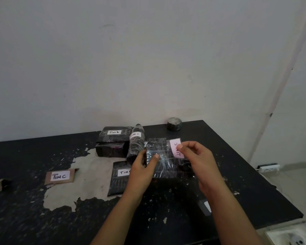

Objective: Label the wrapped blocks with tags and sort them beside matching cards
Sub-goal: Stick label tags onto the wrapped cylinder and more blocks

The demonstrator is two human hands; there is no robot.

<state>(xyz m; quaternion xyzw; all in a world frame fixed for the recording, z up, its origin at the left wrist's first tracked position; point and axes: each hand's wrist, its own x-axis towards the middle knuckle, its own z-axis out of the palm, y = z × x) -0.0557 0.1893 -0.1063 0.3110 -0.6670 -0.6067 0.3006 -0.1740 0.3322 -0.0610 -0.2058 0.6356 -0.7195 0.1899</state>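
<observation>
The black table (42,218) holds everything, and the block in the hands is used here as the landmark. Behind and to the left of it, a stack of wrapped blocks (113,141) is already tagged "TIM B", and a wrapped roll (135,144) just beside it is tagged "TIM C". A flat block (117,177) with a tag lies to its left. The wrapped block (164,163) itself is gripped at its left end by the left hand (141,172). A pink tag (177,149) is pinched by the right hand (198,156) over its far right corner, seemingly not yet stuck down. Far left lies the "TIM C" card (60,176); no block is beside it yet, so sorting looks mostly undone.
</observation>
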